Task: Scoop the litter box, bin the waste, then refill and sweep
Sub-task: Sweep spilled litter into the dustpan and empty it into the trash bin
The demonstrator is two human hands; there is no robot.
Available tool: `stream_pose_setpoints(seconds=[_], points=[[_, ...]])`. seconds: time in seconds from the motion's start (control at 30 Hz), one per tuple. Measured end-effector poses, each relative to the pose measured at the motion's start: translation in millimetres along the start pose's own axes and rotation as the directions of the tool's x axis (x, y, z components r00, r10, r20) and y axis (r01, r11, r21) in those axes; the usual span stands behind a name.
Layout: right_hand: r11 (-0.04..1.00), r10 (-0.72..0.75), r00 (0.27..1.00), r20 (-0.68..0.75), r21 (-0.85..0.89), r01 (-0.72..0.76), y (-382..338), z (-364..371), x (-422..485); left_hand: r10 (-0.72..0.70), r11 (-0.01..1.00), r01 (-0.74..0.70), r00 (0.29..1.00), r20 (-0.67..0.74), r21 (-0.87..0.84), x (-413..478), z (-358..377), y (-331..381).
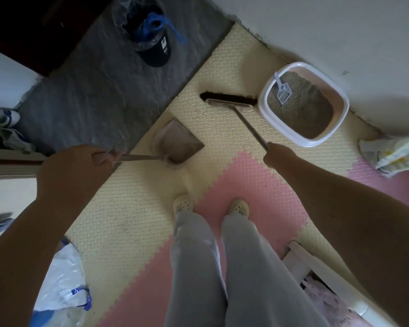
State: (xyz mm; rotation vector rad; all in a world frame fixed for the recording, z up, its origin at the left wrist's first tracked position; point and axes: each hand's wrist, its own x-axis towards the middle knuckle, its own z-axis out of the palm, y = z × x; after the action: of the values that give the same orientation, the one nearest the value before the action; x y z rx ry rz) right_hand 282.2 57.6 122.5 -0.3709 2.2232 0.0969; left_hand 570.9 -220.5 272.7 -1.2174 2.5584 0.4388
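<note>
Litter box (300,64), the white oval plastic tray filled with grey-tan litter, is sitting at the far right of the yellow and pink foam puzzle mat (137,208), tucked against the wall. With it looking full, I'm guessing we're at the sweeping part.

The person is standing on the mat and working a long-handled broom with black bristles (229,101), and its head is lying just beside the box's left rim. A beige long-handled dustpan (180,142) is resting near the mat's edge, well apart from the broom head, with its mouth seemingly turned toward it.

The right hand (275,153) is wrapping around the broom's metal shaft, and the left hand (80,159) is fisting the end of the dustpan's handle, so both are holding tight.

Tip: that mat is embossed, so grains are probably hiding in the grooves (I'm not seeing any, too blurry). I'd be pulling short strokes from the box toward the pan while keeping its lip pressed flat.

The small white slotted plastic scoop (282,90) is leaning inside the box, out of the way.
</note>
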Motion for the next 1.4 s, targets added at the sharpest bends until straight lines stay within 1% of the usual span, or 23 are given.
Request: stream_pose_setpoints(seconds=[0.07,0.17,0.23,0.3,0.33,0.47,0.57,0.7,0.83,0.9,0.97,1.03,1.13,1.2,1.27,1.4], points=[[0.998,0.025,0.999,0.021,0.062,-0.026,4,19,-19,0.046,0.999,-0.046,0.999,-0.029,-0.007,8,-3,-8],[0.991,0.048,0.998,0.043,0.122,-0.053,0,44,-46,0.048,0.998,-0.051,0.997,0.064,0.044,23,-12,-20],[0.989,0.064,0.996,0.068,0.128,-0.072,-5,67,-65,0.097,0.995,-0.098,0.992,0.084,0.006,31,-20,-30],[0.988,0.072,0.993,0.091,0.132,-0.084,-15,89,-84,0.184,0.983,-0.184,0.982,0.049,-0.001,33,-28,-42],[0.986,0.079,0.992,0.096,0.141,-0.092,-18,97,-93,0.203,0.979,-0.203,0.978,0.038,0.009,33,-31,-45],[0.988,0.091,0.989,0.118,0.113,-0.104,-27,112,-115,0.195,0.98,-0.197,0.98,0.043,0.042,38,-38,-55],[0.989,0.089,0.995,0.046,0.116,-0.094,-26,92,-126,0.186,0.982,-0.187,0.981,0.054,0.027,43,-40,-70],[0.991,0.098,0.992,-0.08,0.101,-0.09,-23,56,-143,0.219,0.975,-0.219,0.976,0.012,0.019,43,-38,-87],[0.996,0.088,0.986,-0.138,0.02,-0.086,-40,38,-126,0.191,0.981,-0.191,0.981,0.038,-0.019,41,-37,-94],[0.997,0.076,0.98,-0.182,0.012,-0.075,-58,33,-103,0.207,0.978,-0.206,0.978,0.017,-0.026,40,-35,-96],[0.999,0.049,0.975,-0.218,0.009,-0.048,-77,31,-79,0.218,0.976,-0.217,0.976,-0.023,0.005,38,-33,-95],[0.999,0.033,0.977,-0.211,0.023,-0.029,-95,34,-58,0.224,0.974,-0.223,0.973,-0.046,0.039,36,-29,-91],[0.999,0.013,0.988,-0.154,0.037,-0.007,-119,39,-35,0.236,0.97,-0.233,0.971,-0.041,0.068,39,-26,-84],[1.0,0.023,0.994,-0.105,-0.004,-0.023,-129,45,-28,0.259,0.964,-0.257,0.966,-0.021,0.063,41,-26,-84],[0.993,0.049,0.997,-0.057,-0.102,-0.055,-129,54,-29,0.296,0.954,-0.295,0.955,-0.006,0.059,42,-26,-87],[0.964,0.037,0.998,-0.05,-0.262,-0.049,-91,74,-49,0.339,0.94,-0.339,0.941,0.028,0.023,42,-29,-96]])
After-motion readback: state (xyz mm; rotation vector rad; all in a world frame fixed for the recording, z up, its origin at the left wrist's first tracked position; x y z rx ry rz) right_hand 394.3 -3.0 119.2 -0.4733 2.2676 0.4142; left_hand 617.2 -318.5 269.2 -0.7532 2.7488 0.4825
